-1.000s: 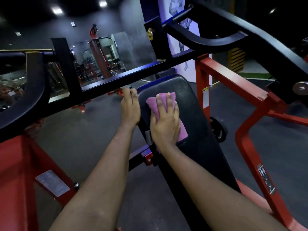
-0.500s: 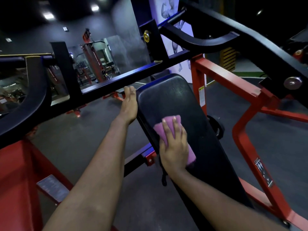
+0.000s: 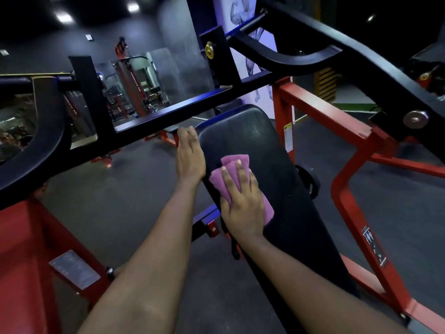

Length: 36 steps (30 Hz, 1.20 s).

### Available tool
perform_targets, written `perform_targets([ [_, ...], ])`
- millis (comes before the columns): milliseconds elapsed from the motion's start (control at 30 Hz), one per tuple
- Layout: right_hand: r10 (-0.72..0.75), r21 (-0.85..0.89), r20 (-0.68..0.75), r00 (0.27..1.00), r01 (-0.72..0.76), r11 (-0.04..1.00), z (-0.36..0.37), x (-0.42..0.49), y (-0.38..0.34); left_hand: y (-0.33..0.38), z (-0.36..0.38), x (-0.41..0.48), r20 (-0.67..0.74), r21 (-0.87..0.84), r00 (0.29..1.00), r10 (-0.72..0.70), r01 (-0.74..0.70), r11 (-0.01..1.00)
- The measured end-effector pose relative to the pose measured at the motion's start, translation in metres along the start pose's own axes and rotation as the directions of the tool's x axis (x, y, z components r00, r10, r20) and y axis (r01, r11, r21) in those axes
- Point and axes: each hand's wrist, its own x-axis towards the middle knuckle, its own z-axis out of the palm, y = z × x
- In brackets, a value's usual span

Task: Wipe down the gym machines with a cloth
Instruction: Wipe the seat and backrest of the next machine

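A black padded bench pad [image 3: 262, 138] slopes away from me inside a red and black gym machine. A folded pink cloth [image 3: 234, 162] lies flat on the pad's left half, pressed down under my right hand [image 3: 243, 203], whose fingers spread over it. My left hand [image 3: 190, 157] rests flat along the pad's upper left edge, fingers together and pointing away, gripping the side of the pad. Both forearms reach in from the bottom of the view.
A black cross bar [image 3: 183, 109] runs just above the pad's top. Red frame tubes [image 3: 337, 121] stand right of the pad, and a red post [image 3: 21, 261] with a label sits at the left. Dark rubber floor [image 3: 125, 203] lies beneath. Other machines stand far back.
My right hand slid the cloth down the pad, then back up to the middle and slightly left. My left hand has stayed on the pad's upper left edge.
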Motion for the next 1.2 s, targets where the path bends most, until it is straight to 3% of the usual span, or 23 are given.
perform_targets([
  [100,0.046,0.01,-0.004,0.999,-0.046,0.999,0.002,-0.027,0.013,-0.004,0.021,-0.031,-0.15,0.038,0.988,0.036,-0.03,0.999],
  [267,0.129,0.01,0.019,0.991,-0.129,0.992,0.003,-0.075,0.038,-0.002,0.037,-0.04,-0.238,0.074,0.971,-0.001,0.02,0.997],
  [433,0.212,0.051,-0.035,0.977,-0.21,0.976,0.001,-0.063,0.037,-0.009,0.04,-0.044,-0.274,0.082,0.957,0.097,-0.077,0.994],
  [733,0.293,0.054,-0.039,0.955,-0.291,0.955,-0.02,0.117,0.073,-0.008,0.042,-0.045,-0.292,0.091,0.947,0.131,-0.109,0.99],
  [833,0.279,0.105,-0.089,0.956,-0.27,0.957,-0.021,0.092,0.06,-0.009,0.043,-0.044,-0.298,0.094,0.945,0.137,-0.114,0.989],
  [1000,0.062,0.119,-0.027,0.998,-0.058,0.991,-0.006,-0.021,0.032,-0.012,0.043,-0.044,-0.318,0.082,0.939,0.134,-0.114,0.99],
  [1200,0.202,0.053,-0.058,0.978,-0.199,0.978,-0.009,0.071,0.075,-0.012,0.043,-0.046,-0.316,0.062,0.939,0.132,-0.118,0.991],
])
